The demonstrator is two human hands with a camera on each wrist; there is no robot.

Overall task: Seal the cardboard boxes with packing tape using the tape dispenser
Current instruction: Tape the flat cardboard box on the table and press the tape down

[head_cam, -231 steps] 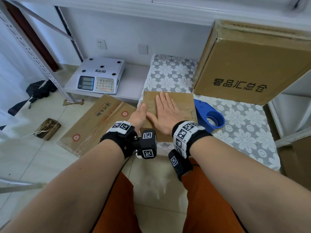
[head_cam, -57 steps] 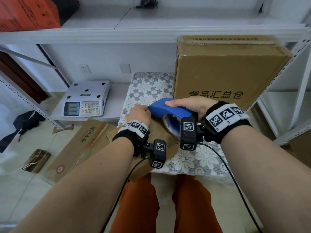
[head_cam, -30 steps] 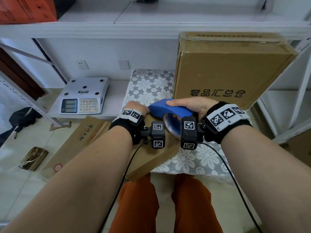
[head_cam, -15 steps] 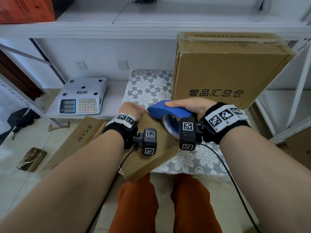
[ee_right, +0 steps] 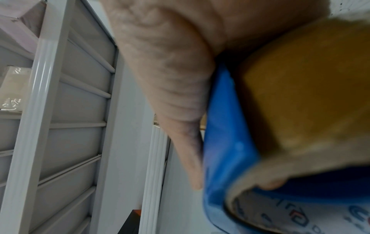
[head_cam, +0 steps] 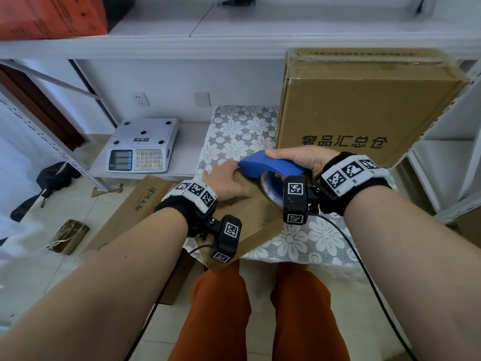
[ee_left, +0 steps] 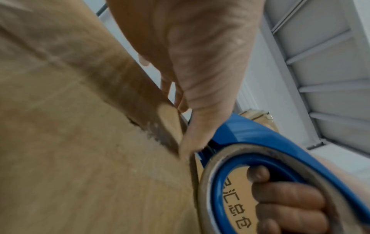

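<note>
A small flat cardboard box (head_cam: 256,213) lies tilted on the flowered table, its near corner hanging past the front edge. My left hand (head_cam: 226,181) grips its far corner, thumb on top and fingers (ee_left: 170,88) curled over the edge of the box (ee_left: 80,158). My right hand (head_cam: 303,158) grips the blue tape dispenser (head_cam: 269,165) just above that corner, its nose beside my left thumb. The tape roll (head_cam: 270,190) sits under the handle. The wrist views show the dispenser (ee_left: 260,134) (ee_right: 226,134), the roll (ee_right: 300,95) and right fingers (ee_left: 284,197) through its ring.
A large cardboard box (head_cam: 364,105) stands upright at the table's back right, close behind my right hand. An electronic scale (head_cam: 143,147) sits on a low shelf to the left. A flat carton (head_cam: 145,201) lies on the floor. A shelf board runs overhead with an orange box (head_cam: 49,16).
Earlier both hands lay flat on the box and the dispenser lay on the table. Now my right hand holds the dispenser, and my left hand has shifted closer to its nose.
</note>
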